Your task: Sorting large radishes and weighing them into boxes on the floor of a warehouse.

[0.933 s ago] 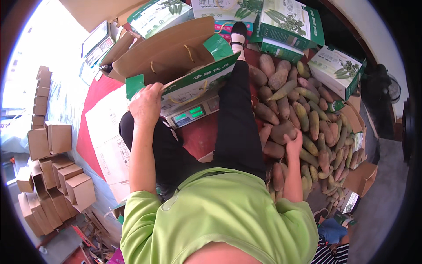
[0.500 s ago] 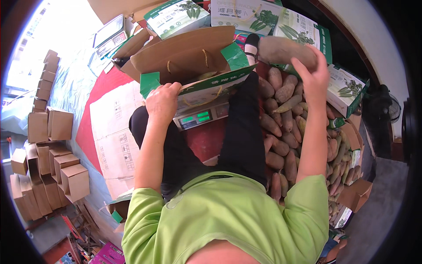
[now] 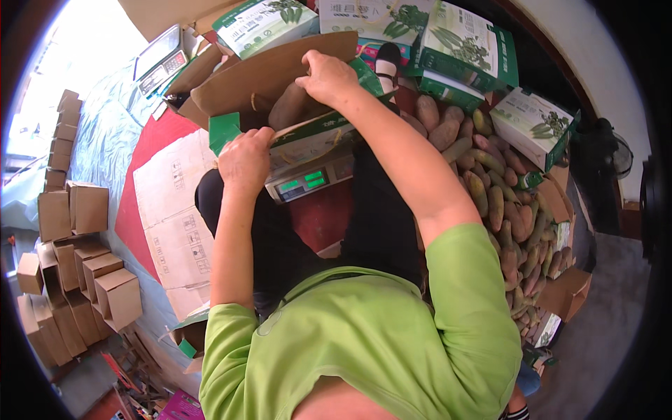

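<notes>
My left hand (image 3: 245,157) is closed over the near edge of an open cardboard gift box (image 3: 234,87), its fingers curled on the rim. The box has green flaps and rope handles, and stands on a scale (image 3: 302,183) with a lit green display between my legs. A thick, soil-brown radish (image 3: 285,108) is in the box opening, its lower end hidden behind the front wall. Above it is my right hand (image 3: 330,78), thumb and forefinger apart with bare cardboard showing between them. The thumb is close to the radish's upper end.
A large pile of radishes (image 3: 514,210) lies to my right. Printed cartons (image 3: 465,42) stand at the back, and another carton (image 3: 535,126) sits beside the pile near a black fan (image 3: 616,154). Flattened cardboard (image 3: 175,210) and brown boxes (image 3: 115,294) are at left.
My right hand has brought the radish left from above the pile into the box opening, and its grip looks loosened. My left hand has stayed on the box rim.
</notes>
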`<state>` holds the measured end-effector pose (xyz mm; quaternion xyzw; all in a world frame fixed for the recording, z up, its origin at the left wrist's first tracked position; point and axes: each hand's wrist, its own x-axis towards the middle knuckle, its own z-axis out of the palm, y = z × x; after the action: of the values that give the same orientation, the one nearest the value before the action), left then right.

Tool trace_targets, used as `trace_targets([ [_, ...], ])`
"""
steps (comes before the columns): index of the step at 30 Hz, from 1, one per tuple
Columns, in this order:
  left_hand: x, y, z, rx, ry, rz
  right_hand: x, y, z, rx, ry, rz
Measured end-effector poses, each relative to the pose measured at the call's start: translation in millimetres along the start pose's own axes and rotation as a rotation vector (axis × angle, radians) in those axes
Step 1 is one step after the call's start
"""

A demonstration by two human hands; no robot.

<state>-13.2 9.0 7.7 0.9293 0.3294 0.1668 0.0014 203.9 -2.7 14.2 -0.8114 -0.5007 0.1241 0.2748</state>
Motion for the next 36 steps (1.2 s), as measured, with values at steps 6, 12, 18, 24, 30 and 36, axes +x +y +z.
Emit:
trace_targets([
  [6, -2.9, -7.1, 6.0, 0.012, -0.031, -0.010, -34.1, 75.1, -49.9, 0.254, 0.188, -0.118],
  [12, 1.6, -5.1, 2.8, -0.023, -0.100, -0.057, -133.3, 210.2, -86.7, 0.211, 0.245, 0.177],
  [18, 1.3, -1.3, 4.8, 0.028, -0.115, -0.113, -286.3, 316.9, -48.8, 0.037, 0.125, 0.606],
  [24, 3.4, 1.3, 8.4, 0.024, -0.125, -0.104, -424.4, 363.2, 10.8, 0.050, 0.030, 1.003],
  [30, 1.7, -4.2, 8.2, 0.049, -0.089, -0.101, -479.2, 344.7, 42.7, -0.035, -0.070, 1.253],
  [36, 4.6, -10.4, 18.1, 0.002, -0.095, -0.062, -512.6, 358.7, 40.2, -0.151, 0.095, 1.248],
])
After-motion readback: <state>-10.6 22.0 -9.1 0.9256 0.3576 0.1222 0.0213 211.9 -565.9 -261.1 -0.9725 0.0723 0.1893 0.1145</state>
